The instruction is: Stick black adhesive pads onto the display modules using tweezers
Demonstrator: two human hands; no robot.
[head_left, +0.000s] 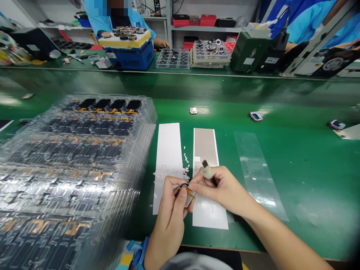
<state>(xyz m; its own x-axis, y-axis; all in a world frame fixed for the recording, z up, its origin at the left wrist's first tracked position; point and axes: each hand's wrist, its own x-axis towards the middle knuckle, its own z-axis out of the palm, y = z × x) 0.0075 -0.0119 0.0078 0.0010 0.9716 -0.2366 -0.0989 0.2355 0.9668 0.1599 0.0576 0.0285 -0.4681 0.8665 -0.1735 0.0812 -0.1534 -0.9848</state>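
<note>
My left hand (171,213) grips a small display module (189,199) with a pale back and an orange flex cable. Held in my right hand (222,187) is a slim dark tool (208,171) wrapped in pale tape; its working end is hidden. The right thumb and fingertip meet the edge of the module by the cable. Under my hands lie a white strip (169,150) on the left and a beige-and-white sticker sheet (205,142) on the right. Tiny white scraps (186,174) are scattered between them.
A tall stack of clear trays (140,150) with several display modules stands on the left. A clear film strip (258,168) lies on the right. Small devices (255,116) rest on the green surface farther back. Beyond are a blue box (132,56) and a co-worker (95,18).
</note>
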